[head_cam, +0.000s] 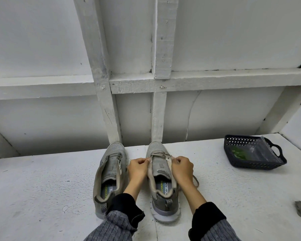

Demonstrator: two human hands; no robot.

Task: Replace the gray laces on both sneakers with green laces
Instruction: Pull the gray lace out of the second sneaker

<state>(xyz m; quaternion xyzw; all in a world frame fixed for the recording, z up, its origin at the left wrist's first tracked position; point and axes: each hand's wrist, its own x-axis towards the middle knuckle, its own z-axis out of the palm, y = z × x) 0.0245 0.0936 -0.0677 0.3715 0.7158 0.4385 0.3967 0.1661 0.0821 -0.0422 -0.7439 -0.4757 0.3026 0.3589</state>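
Laces (pixel 240 153) in the corner basket (pixel 233 160) are looking blurred green; both hands (pixel 137 168) (pixel 182 168) are pinching the right sneaker's (pixel 161 171) gray lace (pixel 159 154).

There is 1 view, taken from a camera worn on the person's head. It looks forward and steeply down over both forearms onto a white table (pixel 42 188), close enough that the sleeves fill the bottom edge and the 2 sneakers sit just below the middle of the picture. The left hand (pixel 137 168) and right hand (pixel 182 168) lie near the centre. The lens is wide-angle: the straight beams of the white framed wall (pixel 215 40) behind the table splay outward toward the top. A dark basket (pixel 240 162) sits toward the right edge. No second view exists to share any part.
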